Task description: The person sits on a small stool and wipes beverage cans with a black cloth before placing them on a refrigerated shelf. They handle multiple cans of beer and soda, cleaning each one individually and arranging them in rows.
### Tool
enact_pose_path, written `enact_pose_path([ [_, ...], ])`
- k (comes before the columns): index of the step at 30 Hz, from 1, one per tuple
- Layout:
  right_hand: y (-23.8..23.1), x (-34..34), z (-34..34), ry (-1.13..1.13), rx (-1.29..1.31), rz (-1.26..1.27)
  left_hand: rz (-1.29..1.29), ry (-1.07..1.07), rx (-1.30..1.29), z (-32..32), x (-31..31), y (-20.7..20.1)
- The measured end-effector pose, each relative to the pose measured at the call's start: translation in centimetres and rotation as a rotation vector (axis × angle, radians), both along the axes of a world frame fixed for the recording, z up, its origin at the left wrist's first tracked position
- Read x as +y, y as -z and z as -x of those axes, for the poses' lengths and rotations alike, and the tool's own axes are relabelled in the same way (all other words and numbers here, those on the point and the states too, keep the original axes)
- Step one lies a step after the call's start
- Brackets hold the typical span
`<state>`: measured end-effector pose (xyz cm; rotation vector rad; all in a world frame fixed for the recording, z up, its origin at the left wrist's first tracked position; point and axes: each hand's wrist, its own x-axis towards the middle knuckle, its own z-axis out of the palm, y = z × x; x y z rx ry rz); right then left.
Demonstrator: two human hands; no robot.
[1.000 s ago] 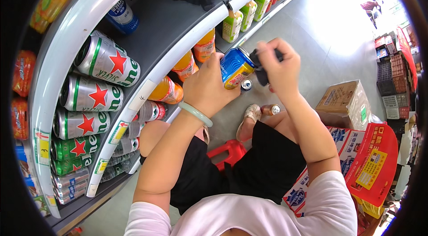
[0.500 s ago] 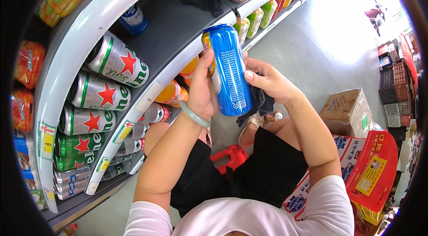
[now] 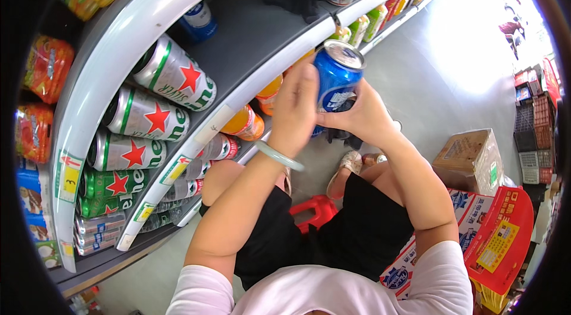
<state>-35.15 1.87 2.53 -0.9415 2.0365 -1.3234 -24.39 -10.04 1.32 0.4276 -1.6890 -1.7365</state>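
A blue drink can (image 3: 340, 76) is tilted in front of me, its silver top and pull tab turned up toward me. My right hand (image 3: 364, 114) is closed around its right side and lower part, the thumb across the front. My left hand (image 3: 297, 107), slightly blurred, is closed against the can's left side; a pale green bangle is on that wrist. Part of a dark cloth (image 3: 340, 136) shows below the hands; I cannot tell whether fingers hold it. On the shelf at left, several silver-and-green cans (image 3: 178, 74) lie on their sides.
A blue can (image 3: 199, 20) and another dark cloth (image 3: 291, 2) are on the dark shelf (image 3: 244, 35). Orange bottles (image 3: 245, 123) fill the shelf below. A red plastic stool (image 3: 315, 211) is between my legs. At right are a cardboard box (image 3: 467, 160) and a red display carton (image 3: 505, 243).
The can has turned so its top faces me, and it has moved slightly right. My left hand has shifted up along its side; the view has shifted a little.
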Motion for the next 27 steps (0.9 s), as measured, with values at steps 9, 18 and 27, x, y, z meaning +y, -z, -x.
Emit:
enact_pose_path([
  [9, -2.3, -7.5, 0.5, -0.002, -0.155, 0.277, 0.935, -0.545, 0.537, -1.8, 1.4, 0.6],
  [18, -4.5, -18.9, 0.8, -0.135, 0.572, 0.084, 0.895, -0.691, 0.563, -0.8, -0.3, 0.9],
  [27, -4.2, -23.7, 0.6, -0.160, 0.569, 0.201, 0.818, -0.743, 0.556, -0.3, -0.1, 0.9],
])
